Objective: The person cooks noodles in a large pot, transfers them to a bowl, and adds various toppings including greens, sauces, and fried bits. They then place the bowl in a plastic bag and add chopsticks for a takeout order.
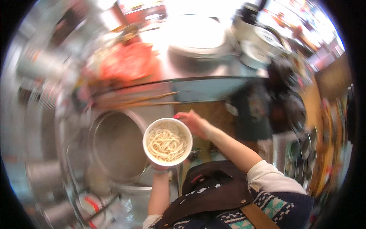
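A white round bowl [145,143] of pale noodles [165,143] is held up in front of my body. My left hand [159,167] grips it from below and is mostly hidden behind it; the wrist shows under the near rim. Blurred, my right hand [196,123] is beside the bowl's far right rim. A red fingernail shows at the rim, but whether the fingers grip the bowl or only touch it is unclear. To the left of the bowl, and lower, is a large round metal pot [120,146] with greyish contents.
Two long wooden chopsticks [151,98] lie beyond the pot. Past them are a red plastic bag [128,61] and a large round vessel [197,37] in glare. White lidded containers [256,51] stand at far right. Dark-clothed, blurred, another person [254,111] appears to stand on the right.
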`<control>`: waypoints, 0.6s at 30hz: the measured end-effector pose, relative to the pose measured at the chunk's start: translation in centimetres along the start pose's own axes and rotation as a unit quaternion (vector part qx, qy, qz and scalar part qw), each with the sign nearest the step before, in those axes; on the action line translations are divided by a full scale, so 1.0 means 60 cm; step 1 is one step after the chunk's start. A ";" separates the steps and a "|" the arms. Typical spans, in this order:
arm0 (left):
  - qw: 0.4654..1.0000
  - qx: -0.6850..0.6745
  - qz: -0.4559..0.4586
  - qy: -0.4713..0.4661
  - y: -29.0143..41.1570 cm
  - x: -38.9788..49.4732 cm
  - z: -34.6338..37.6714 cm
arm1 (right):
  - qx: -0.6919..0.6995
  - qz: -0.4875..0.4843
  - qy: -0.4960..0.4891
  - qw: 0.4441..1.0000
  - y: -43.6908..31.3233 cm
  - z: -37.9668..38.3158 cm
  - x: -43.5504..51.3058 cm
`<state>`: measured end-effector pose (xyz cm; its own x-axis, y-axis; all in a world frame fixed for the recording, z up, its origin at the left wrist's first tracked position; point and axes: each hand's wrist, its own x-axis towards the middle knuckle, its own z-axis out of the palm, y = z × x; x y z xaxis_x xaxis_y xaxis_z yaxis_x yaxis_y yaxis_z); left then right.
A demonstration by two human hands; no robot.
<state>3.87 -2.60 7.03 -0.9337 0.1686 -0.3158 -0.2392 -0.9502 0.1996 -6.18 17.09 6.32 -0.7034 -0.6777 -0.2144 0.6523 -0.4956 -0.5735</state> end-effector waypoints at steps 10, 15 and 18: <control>0.847 0.168 -0.442 -0.241 -0.305 0.002 0.123 | -0.115 -0.314 0.506 0.795 0.019 0.097 -0.545; 0.783 0.238 -0.552 -0.159 -0.510 -0.047 0.123 | -0.073 -0.324 0.595 0.732 0.100 0.030 -0.740; 0.783 0.198 -0.576 -0.128 -0.585 -0.069 0.112 | -0.363 -0.157 0.819 0.416 0.107 -0.048 -0.873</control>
<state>14.36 31.83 7.55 -0.0476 0.9491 -0.3114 -0.9782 0.0187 0.2066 34.02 50.95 11.60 -0.3584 0.9322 0.0497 0.6170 0.2765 -0.7368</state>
